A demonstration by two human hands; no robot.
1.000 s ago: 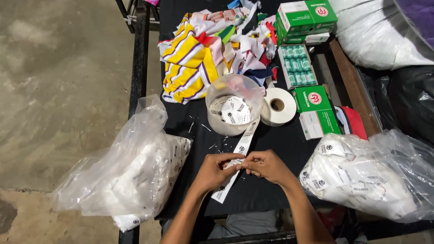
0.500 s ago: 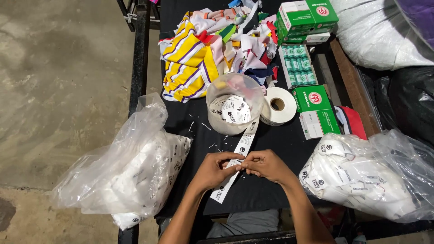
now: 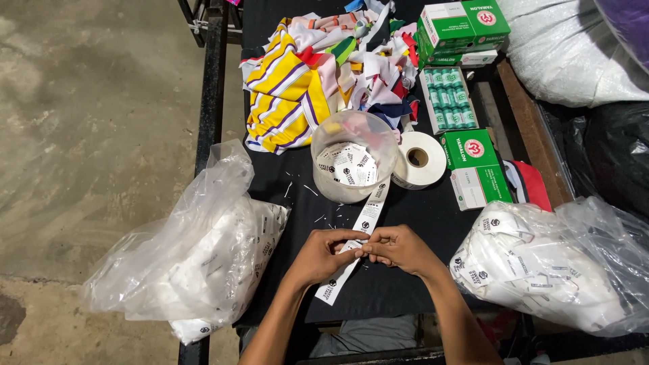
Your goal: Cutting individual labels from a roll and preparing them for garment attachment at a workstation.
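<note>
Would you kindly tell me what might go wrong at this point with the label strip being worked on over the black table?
1. The label strip runs from the white roll to both hands; a tug by the left hand or right hand could drag the roll along or tear the strip unevenly.
2. The clear tub of loose labels touches the strip, so a pull might tip it.
3. The left plastic bag overhangs the table edge and could slide off.
</note>
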